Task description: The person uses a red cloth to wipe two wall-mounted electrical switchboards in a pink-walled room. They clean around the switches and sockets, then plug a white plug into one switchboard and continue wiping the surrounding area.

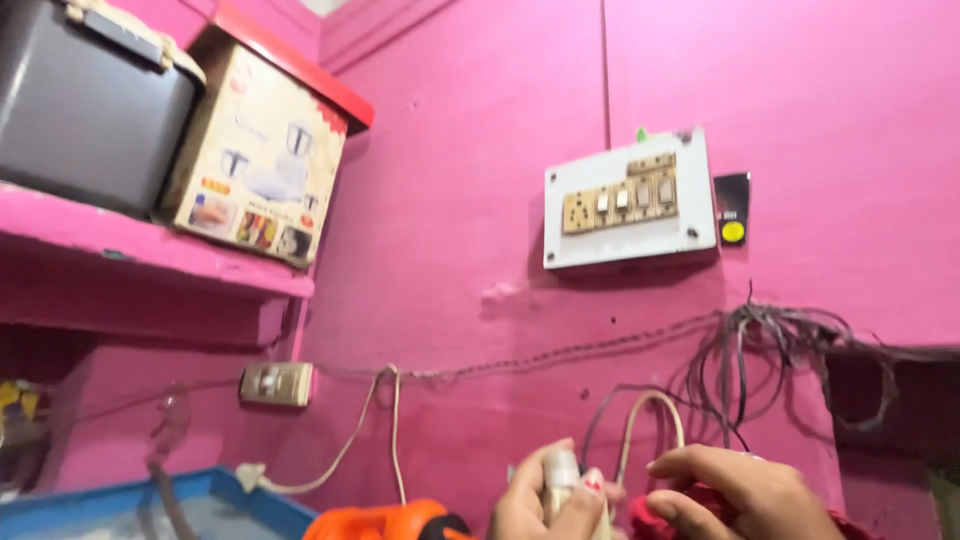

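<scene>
Head view is showing the left hand [545, 500] clamping a small white cylindrical plug [562, 470], long axis upright, pointing up; the right hand [735, 490] is curling over red cloth [660, 515].

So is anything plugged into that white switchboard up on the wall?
No. The socket on the white switchboard shows bare holes, with no plug or cord in it.

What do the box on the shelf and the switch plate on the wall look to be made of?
The box looks like printed cardboard: matte, with folded edges. The switch plate seems to be smooth white plastic or laminate with a slight sheen; which one is unclear.
</scene>
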